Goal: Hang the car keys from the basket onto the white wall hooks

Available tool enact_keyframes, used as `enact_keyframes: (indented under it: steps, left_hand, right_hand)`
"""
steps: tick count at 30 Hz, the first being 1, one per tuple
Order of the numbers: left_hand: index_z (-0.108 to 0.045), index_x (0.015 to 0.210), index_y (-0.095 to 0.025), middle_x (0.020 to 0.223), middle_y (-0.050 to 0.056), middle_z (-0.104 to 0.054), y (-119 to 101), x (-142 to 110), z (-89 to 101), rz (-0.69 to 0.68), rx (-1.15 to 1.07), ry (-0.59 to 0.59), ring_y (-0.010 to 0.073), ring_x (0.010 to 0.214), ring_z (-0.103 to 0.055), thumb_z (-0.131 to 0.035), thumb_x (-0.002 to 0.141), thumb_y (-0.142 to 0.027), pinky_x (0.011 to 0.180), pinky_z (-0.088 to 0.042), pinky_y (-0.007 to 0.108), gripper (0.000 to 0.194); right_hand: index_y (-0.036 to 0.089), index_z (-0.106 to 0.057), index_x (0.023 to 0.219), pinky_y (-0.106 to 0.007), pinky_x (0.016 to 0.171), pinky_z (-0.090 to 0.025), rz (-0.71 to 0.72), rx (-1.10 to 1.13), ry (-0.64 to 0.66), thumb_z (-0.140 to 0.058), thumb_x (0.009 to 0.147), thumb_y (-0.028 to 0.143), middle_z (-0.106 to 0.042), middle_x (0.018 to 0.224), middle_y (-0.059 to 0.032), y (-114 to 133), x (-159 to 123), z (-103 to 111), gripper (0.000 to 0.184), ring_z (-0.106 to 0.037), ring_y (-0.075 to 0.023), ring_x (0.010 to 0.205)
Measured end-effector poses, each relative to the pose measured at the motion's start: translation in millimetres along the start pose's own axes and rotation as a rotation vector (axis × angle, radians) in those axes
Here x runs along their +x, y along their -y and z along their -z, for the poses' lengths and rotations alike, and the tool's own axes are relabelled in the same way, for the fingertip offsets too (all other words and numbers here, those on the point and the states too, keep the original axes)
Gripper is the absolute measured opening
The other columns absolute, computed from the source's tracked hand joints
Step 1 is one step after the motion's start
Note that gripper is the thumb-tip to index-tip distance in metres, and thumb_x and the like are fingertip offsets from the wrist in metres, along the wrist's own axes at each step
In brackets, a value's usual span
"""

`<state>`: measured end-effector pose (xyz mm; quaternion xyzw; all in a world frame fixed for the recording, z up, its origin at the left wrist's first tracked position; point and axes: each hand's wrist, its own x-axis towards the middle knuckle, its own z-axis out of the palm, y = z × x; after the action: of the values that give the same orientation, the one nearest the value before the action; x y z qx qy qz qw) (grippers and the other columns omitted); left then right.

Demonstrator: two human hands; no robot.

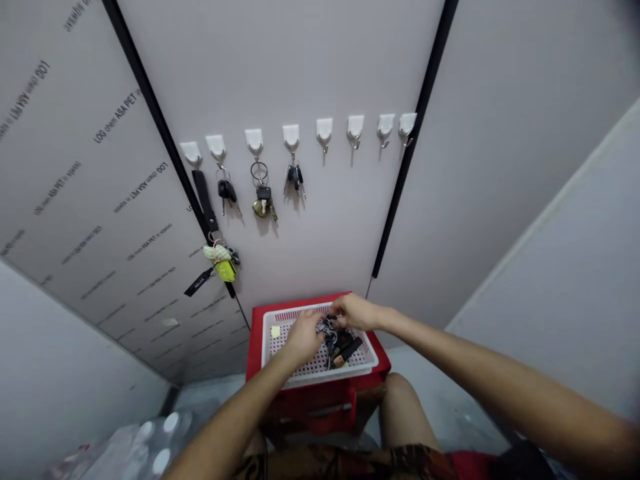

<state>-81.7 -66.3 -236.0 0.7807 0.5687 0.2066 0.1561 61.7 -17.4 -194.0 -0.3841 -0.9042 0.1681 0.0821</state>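
A white plastic basket with a perforated floor holds a pile of keys toward its right side. My left hand reaches in from the left, its fingers curled on metal key rings at the pile's edge. From the right, my right hand reaches over the basket's far rim, fingers pinched at the top of the same pile. Exactly which keys each hand grips is partly hidden by the fingers. A dark key strap with a brown end lies in front of them. A small yellow paper rests at the basket's left.
Under the basket is a red stool-like stand. On the wall ahead runs a row of white hooks; the left ones carry key bunches, including a strap with a yellow-green fob. Capped plastic bottles stand at lower left.
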Motion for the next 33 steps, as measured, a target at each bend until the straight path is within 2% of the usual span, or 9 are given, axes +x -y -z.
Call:
enact_keyframes:
  steps: [2,4,8,11,18,21,24,27,33]
  left_hand:
    - [-0.049,0.089,-0.017,0.093,0.005,-0.049,6.3,-3.7,-18.1,-0.003,0.052,0.069,0.0155,0.09,-0.041,-0.042,0.06,-0.009,0.079,-0.031,0.026,0.031]
    - [-0.05,0.086,-0.017,0.088,0.005,-0.05,10.7,-4.6,-23.8,0.021,0.094,0.078,0.0158,0.085,-0.043,-0.041,0.061,-0.01,0.074,-0.033,0.026,0.027]
    - [-0.051,0.072,-0.017,0.073,0.002,-0.051,17.7,-4.0,-14.5,0.109,0.064,0.077,0.0133,0.07,-0.046,-0.043,0.062,-0.017,0.062,-0.034,0.023,0.013]
    - [-0.049,0.066,-0.016,0.062,-0.002,-0.049,20.9,-3.5,-2.8,0.121,-0.092,0.071,0.0105,0.061,-0.045,-0.045,0.061,-0.015,0.056,-0.032,0.02,0.007]
    - [-0.038,0.064,-0.016,0.048,-0.007,-0.04,16.2,2.5,25.4,0.254,-0.767,-0.037,0.0055,0.049,-0.042,-0.041,0.063,-0.012,0.05,-0.031,0.017,0.005]
    - [-0.037,0.066,-0.016,0.05,-0.007,-0.043,11.9,2.4,36.6,0.259,-0.923,-0.072,0.0048,0.049,-0.043,-0.044,0.063,-0.016,0.05,-0.032,0.016,0.008]
    - [-0.037,0.068,-0.017,0.052,-0.006,-0.044,9.1,0.2,45.5,0.261,-1.008,-0.102,0.0042,0.048,-0.042,-0.047,0.062,-0.021,0.049,-0.031,0.016,0.013]
    - [-0.038,0.069,-0.017,0.055,-0.006,-0.046,6.8,-1.2,53.9,0.215,-1.045,-0.1,0.0045,0.05,-0.043,-0.048,0.061,-0.023,0.051,-0.032,0.017,0.014]
    - [-0.04,0.067,-0.016,0.064,-0.003,-0.049,-1.9,1.5,67.9,0.019,-0.903,-0.089,0.0071,0.064,-0.046,-0.045,0.061,-0.014,0.062,-0.035,0.02,0.008]
  right_hand:
    - [0.016,-0.059,0.066,-0.02,0.055,-0.034,-0.004,-0.116,0.055,-0.051,0.054,0.015,-0.059,0.064,-0.0022,-4.2,-8.8,-19.8,0.015,-0.05,-0.0125,0.061]
    - [0.017,-0.058,0.07,-0.024,0.062,-0.034,0.003,-0.2,0.05,-0.049,0.056,0.018,-0.059,0.072,-0.0048,-4.5,-13.5,-31.7,0.017,-0.05,-0.0161,0.07]
    - [0.018,-0.056,0.078,-0.023,0.058,-0.033,-0.003,-0.138,0.092,-0.044,0.058,0.017,-0.057,0.069,-0.0044,-2.0,-14.9,-42.2,0.023,-0.049,-0.0145,0.066]
    - [0.018,-0.053,0.079,-0.019,0.052,-0.031,-0.025,-0.004,0.071,-0.041,0.057,0.012,-0.054,0.062,-0.0009,-0.7,-11.7,-43.7,0.025,-0.046,-0.0103,0.056]
    - [0.016,-0.042,0.076,-0.016,0.048,-0.031,0.021,0.525,-0.194,-0.037,0.056,0.006,-0.044,0.058,0.0042,13.7,0.9,-40.2,0.023,-0.04,-0.0059,0.052]
    - [0.016,-0.038,0.082,-0.016,0.045,-0.031,-0.028,0.82,-0.199,-0.039,0.061,0.011,-0.045,0.057,0.0051,20.7,6.3,-36.9,0.021,-0.04,-0.0051,0.048]
    - [0.014,-0.042,0.085,-0.018,0.05,-0.035,-0.037,0.954,-0.178,-0.044,0.063,0.018,-0.051,0.06,0.0028,26.8,8.3,-27.1,0.023,-0.046,-0.0066,0.053]
    - [0.013,-0.05,0.079,-0.022,0.06,-0.037,-0.06,0.962,-0.179,-0.045,0.062,0.02,-0.055,0.067,-0.0005,32.0,7.0,-12.3,0.019,-0.049,-0.009,0.062]
    - [0.012,-0.052,0.068,-0.021,0.056,-0.036,-0.072,0.917,-0.256,-0.047,0.061,0.026,-0.053,0.06,0.0004,34.4,8.6,6.4,0.017,-0.046,-0.0075,0.055]
